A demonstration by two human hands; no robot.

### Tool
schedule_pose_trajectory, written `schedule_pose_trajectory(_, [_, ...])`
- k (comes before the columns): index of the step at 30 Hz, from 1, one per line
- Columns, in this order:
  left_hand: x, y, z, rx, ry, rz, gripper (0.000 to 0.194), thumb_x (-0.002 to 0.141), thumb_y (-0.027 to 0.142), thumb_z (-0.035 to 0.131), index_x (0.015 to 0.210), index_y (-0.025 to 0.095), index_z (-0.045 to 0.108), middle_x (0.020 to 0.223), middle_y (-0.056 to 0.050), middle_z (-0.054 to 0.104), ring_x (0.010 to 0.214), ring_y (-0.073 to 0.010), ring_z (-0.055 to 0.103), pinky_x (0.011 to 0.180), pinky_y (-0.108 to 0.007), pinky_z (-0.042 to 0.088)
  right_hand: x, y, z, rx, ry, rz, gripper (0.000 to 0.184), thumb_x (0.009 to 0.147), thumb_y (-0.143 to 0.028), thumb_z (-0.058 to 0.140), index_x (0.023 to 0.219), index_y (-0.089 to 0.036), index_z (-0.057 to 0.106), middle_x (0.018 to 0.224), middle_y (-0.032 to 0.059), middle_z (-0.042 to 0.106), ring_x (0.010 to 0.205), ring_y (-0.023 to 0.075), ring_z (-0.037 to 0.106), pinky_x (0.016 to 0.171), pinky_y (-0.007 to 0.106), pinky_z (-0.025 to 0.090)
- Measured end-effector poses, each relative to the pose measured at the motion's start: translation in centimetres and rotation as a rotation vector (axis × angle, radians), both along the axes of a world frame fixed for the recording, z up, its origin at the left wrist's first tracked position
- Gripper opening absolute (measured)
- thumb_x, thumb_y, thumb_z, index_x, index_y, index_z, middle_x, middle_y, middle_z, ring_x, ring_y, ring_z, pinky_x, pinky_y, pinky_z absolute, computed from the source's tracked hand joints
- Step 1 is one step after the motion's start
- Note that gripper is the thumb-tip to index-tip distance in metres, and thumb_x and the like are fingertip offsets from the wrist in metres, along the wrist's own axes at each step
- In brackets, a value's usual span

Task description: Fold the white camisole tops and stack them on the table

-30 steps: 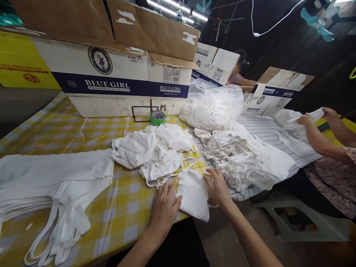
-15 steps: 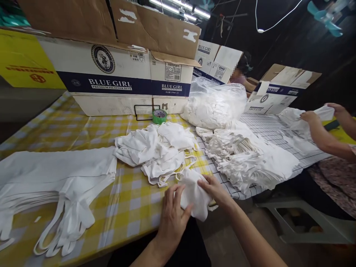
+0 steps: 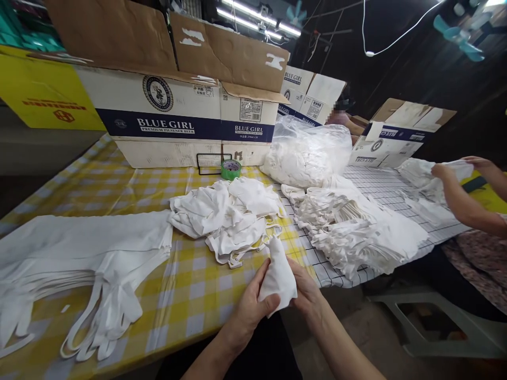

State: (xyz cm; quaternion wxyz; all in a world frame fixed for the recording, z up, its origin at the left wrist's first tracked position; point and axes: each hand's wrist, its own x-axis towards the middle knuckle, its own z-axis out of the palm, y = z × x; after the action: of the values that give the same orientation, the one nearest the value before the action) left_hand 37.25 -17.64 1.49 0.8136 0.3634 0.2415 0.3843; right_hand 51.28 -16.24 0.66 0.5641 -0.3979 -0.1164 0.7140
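A white cloth piece (image 3: 279,279), folded into a narrow, roughly triangular shape, stands up between my two hands at the table's front edge. My left hand (image 3: 255,303) grips its left side, with the thumb across the lower front. On the other side my right hand (image 3: 304,287) holds it, and most of those fingers are hidden behind the cloth. Just beyond lies a loose heap of white cloth pieces (image 3: 225,211) with thin straps. A flat stack of white cloth with long straps (image 3: 87,237) lies to the left.
A bundled pile of white cloth (image 3: 356,221) and a filled clear plastic bag (image 3: 307,150) lie to the right. Behind stand a large carton (image 3: 178,153), green tape (image 3: 231,169) and a wire frame (image 3: 204,164). Another person's hands (image 3: 443,171) handle white cloth at far right.
The white cloth has gone from spread and rounded to narrow and folded. My left hand has closed around its left side, and my right hand has slid down its right side.
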Motion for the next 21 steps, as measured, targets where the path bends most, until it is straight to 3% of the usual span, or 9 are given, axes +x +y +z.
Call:
schedule_pose_trajectory(6, [-0.1, 1.0, -1.9, 0.159, 0.435, 0.106, 0.081, 0.064, 0.035, 0.073, 0.135, 0.015, 0.039, 0.123, -0.012, 0.057, 0.110, -0.0289, 0.054, 0.092, -0.036, 0.044, -1.7, 0.2, -0.9, -0.016, -0.048, -0.085, 0.024, 0.067, -0.036, 0.071, 0.080, -0.019, 0.061, 0.070, 0.0024, 0.064, 0.064, 0.0190, 0.059, 0.058, 0.030, 0.047])
schedule_pose_trajectory(11, [-0.9, 1.6, -2.2, 0.208, 0.572, 0.189, 0.061, 0.065, 0.033, 0.071, 0.121, 0.013, 0.056, 0.108, -0.010, 0.065, 0.096, -0.0257, 0.060, 0.082, -0.032, 0.047, -2.5, 0.4, -2.1, 0.019, -0.199, -0.129, 0.029, 0.064, -0.041, 0.071, 0.078, -0.019, 0.059, 0.069, 0.0028, 0.063, 0.060, 0.0177, 0.057, 0.052, 0.028, 0.044])
schedule_pose_trajectory(15, [-1.3, 1.3, -1.3, 0.088, 0.506, 0.111, 0.044, 0.066, 0.037, 0.070, 0.100, 0.009, 0.066, 0.080, -0.008, 0.069, 0.071, -0.0203, 0.061, 0.062, -0.026, 0.046, -2.1, 0.7, -3.0, 0.001, -0.406, -0.199, 0.033, 0.060, -0.037, 0.076, 0.077, -0.020, 0.053, 0.061, -0.0027, 0.057, 0.050, 0.0115, 0.051, 0.048, 0.024, 0.041])
schedule_pose_trajectory(18, [-1.3, 0.8, -0.2, -0.060, 0.335, 0.081, 0.044, 0.066, 0.036, 0.071, 0.098, 0.008, 0.065, 0.080, -0.009, 0.067, 0.068, -0.0175, 0.059, 0.060, -0.025, 0.045, -1.6, 0.8, -2.6, 0.059, -0.546, -0.259, 0.047, 0.057, -0.032, 0.079, 0.096, -0.024, 0.054, 0.071, -0.0030, 0.059, 0.060, 0.0131, 0.054, 0.053, 0.023, 0.043])
schedule_pose_trajectory(21, [-1.3, 0.6, 0.7, -0.157, 0.197, 0.069, 0.044, 0.066, 0.034, 0.072, 0.100, 0.008, 0.063, 0.082, -0.009, 0.066, 0.069, -0.0160, 0.057, 0.062, -0.025, 0.046, -1.7, 0.6, -1.3, 0.144, -0.606, -0.137, 0.040, 0.070, -0.046, 0.066, 0.102, -0.023, 0.059, 0.084, 0.0020, 0.062, 0.072, 0.0163, 0.056, 0.061, 0.026, 0.045])
